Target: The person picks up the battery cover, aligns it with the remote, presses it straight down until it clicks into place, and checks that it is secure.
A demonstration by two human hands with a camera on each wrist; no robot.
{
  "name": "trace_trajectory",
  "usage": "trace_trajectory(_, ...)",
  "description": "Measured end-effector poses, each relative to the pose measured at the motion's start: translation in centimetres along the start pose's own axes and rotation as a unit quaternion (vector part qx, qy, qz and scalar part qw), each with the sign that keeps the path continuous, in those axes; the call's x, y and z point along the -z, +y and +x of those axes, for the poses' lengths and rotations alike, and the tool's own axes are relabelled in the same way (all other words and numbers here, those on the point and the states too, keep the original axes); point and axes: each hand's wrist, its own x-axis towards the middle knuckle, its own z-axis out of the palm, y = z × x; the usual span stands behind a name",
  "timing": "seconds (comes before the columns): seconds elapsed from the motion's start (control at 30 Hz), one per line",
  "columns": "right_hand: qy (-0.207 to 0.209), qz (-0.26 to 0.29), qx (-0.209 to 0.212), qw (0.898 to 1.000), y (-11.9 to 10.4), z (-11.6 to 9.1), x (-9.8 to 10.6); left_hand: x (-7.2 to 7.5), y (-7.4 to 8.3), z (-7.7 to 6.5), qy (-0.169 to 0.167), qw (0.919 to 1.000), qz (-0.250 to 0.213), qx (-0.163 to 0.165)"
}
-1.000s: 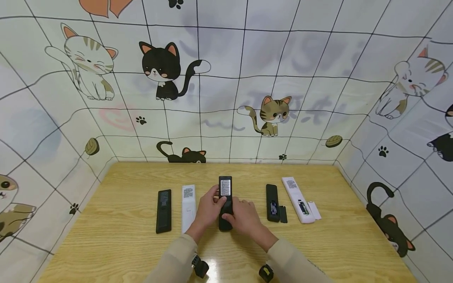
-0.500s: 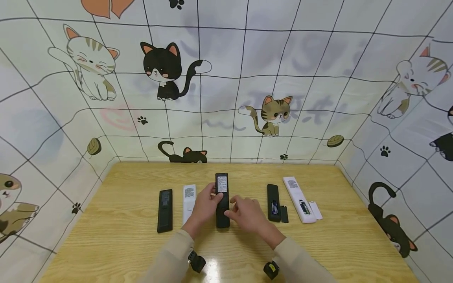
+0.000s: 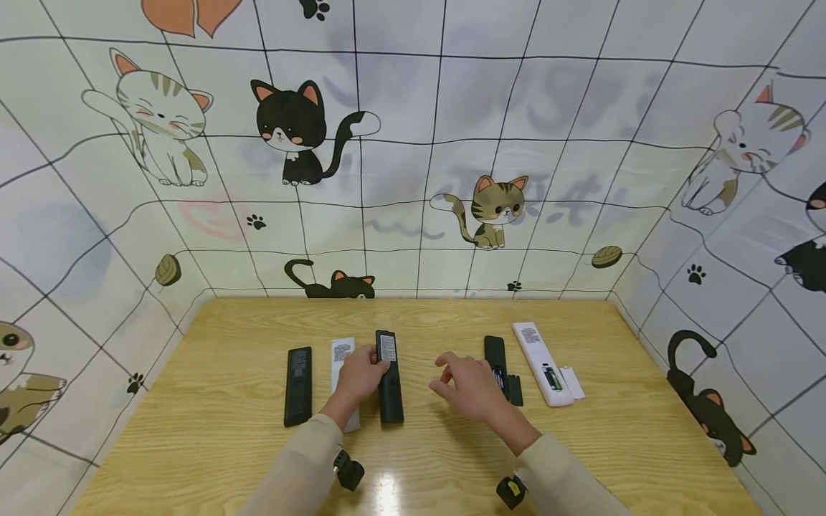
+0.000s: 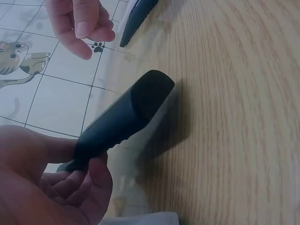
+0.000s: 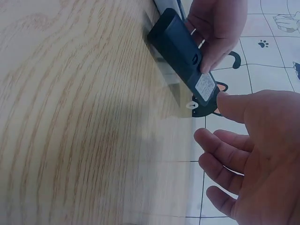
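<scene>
My left hand (image 3: 358, 374) grips a black remote control (image 3: 390, 387) between thumb and fingers. Its back, with a white label near the top, faces up in the head view. From the left wrist view the held remote (image 4: 124, 110) is tilted, its shadow falling on the wood below. My right hand (image 3: 474, 387) is apart from it, fingers loosely bent with nothing between them. Partly behind my left hand lies a white remote (image 3: 342, 352). Close to my right hand is a smaller black remote (image 3: 495, 351) with batteries showing, its loose cover (image 3: 514, 390) beside it.
Another black remote (image 3: 298, 387) lies face down at the left of the wooden table (image 3: 213, 430). At the right lies a white remote (image 3: 540, 362) with its battery compartment uncovered and its white cover (image 3: 571, 383) alongside. A cat-patterned wall covering (image 3: 400, 165) surrounds the back and sides.
My right hand has let go of the black remote and moved right. The left hand has carried that remote to the left, close to the white one.
</scene>
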Motion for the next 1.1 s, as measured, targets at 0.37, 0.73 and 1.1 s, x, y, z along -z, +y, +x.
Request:
trace_trajectory(0.37,0.011,0.007,0.012,1.000,0.1,-0.1,-0.1,-1.1,-0.9,0.6,0.010,0.9967,0.074,0.032)
trace_trajectory(0.73,0.017,0.004,0.010,1.000,0.2,-0.1,0.0,-1.8,-0.4,0.6,0.048,0.9877,0.148,0.019)
trace_trajectory(1.1,0.016,0.001,0.001,1.000,0.1,-0.1,0.2,-1.9,-0.4,0.3,0.063,0.9843,0.165,0.012)
